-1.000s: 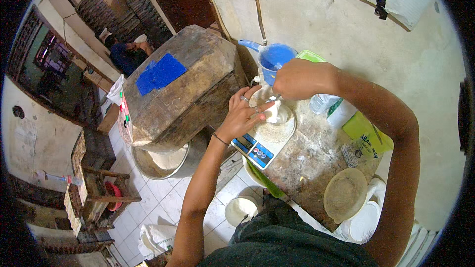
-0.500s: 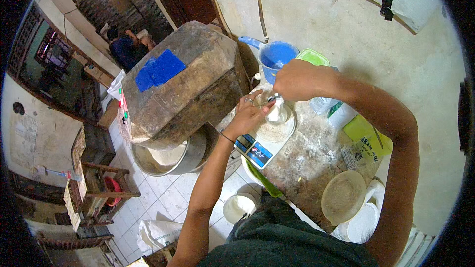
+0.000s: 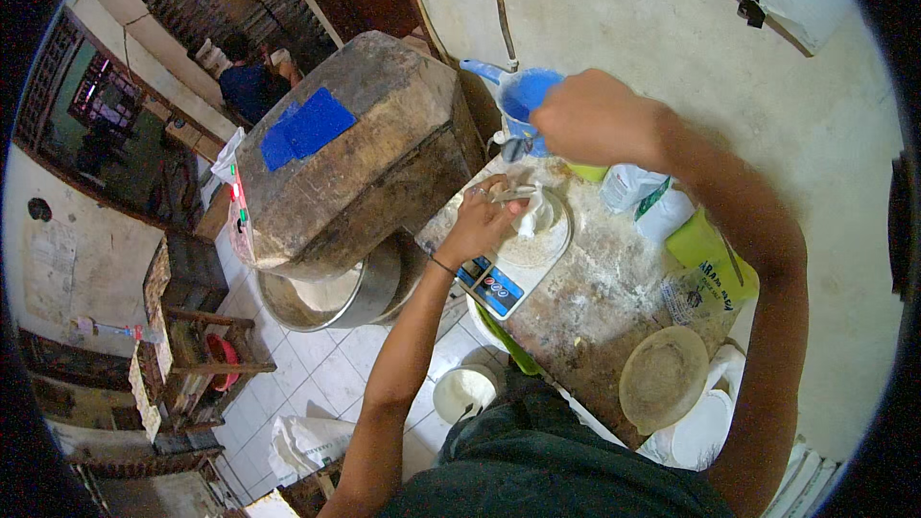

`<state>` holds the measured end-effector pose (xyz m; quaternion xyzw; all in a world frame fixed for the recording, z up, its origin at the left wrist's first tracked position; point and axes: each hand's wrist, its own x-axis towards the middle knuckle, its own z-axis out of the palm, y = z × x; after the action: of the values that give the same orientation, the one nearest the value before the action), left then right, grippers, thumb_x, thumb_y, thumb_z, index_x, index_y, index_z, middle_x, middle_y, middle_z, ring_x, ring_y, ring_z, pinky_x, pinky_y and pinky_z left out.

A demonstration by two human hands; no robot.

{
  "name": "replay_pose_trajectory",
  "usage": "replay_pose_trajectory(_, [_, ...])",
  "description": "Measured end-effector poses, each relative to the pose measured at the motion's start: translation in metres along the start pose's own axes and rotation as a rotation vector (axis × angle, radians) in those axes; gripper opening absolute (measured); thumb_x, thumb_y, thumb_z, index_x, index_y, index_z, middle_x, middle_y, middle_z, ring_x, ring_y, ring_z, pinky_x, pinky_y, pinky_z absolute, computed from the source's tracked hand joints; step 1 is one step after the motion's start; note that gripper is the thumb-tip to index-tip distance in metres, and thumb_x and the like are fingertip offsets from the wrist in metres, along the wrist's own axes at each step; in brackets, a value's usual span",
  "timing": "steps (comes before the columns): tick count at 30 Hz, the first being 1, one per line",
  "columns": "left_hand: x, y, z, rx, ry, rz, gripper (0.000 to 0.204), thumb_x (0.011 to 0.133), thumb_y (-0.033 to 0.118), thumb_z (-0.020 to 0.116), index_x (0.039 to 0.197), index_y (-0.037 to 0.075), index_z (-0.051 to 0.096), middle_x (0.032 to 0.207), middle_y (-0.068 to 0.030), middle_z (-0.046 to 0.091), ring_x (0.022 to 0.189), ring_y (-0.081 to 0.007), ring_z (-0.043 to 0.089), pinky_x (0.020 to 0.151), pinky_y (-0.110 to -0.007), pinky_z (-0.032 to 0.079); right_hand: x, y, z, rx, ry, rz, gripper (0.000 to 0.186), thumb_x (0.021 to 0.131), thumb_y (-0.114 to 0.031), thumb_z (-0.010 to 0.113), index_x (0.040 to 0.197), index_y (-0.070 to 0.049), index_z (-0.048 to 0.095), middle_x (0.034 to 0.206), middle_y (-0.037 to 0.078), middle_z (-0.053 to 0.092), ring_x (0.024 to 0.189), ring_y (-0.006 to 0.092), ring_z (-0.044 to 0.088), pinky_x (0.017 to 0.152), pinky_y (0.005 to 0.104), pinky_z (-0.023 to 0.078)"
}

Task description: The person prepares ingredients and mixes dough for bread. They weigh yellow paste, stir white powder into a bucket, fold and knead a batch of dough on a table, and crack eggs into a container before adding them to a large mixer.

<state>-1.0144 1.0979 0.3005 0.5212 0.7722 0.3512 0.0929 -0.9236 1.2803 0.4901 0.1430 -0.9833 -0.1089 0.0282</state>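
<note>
On my feed, the left arm reaches up from the lower edge, its grip [image 3: 477,223] low over the surface [image 3: 600,317], while the right arm bends wide at the elbow and brings its grip [image 3: 597,120] in high from the right. I have the right one closed in a fist around a spoon [image 3: 515,150], whose greyish bowl sticks out to the left, blurred, in front of the blue jug [image 3: 531,96]. The left's thumb and fingers are at the near-left edge of a white bag [image 3: 529,218]; whether they pinch it, I can't tell. That bag looks crumpled and soft, set on the round, dusty top of a scale [image 3: 498,290] with a blue panel.
</note>
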Motion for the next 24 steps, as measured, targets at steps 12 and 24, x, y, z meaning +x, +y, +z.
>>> replay_pose_trajectory(12, [-0.059,0.019,-0.085,-0.236,0.223,-0.039,0.043,0.09,0.039,0.036,0.106,0.006,0.059,0.119,-0.0117,0.045,0.111,-0.0245,0.041,0.094,-0.035,0.03,-0.093,0.027,-0.017,0.356,0.462,0.308,0.017,0.081,-0.018,0.048,0.075,-0.003,0.055,0.065,0.015,0.054,0.064,0.0312,0.054,0.06,0.0385,0.044])
replay_pose_trajectory(24, [-0.471,-0.044,0.052,-0.758,0.245,-1.322,0.047,0.085,0.046,0.043,0.114,0.01,0.05,0.111,-0.0054,0.054,0.1,-0.0201,0.05,0.084,-0.037,0.037,-0.201,-0.161,0.119,1.981,0.501,0.975,0.019,0.084,-0.014,0.05,0.096,-0.001,0.054,0.064,0.002,0.05,0.051,0.0086,0.042,0.048,0.0225,0.037])
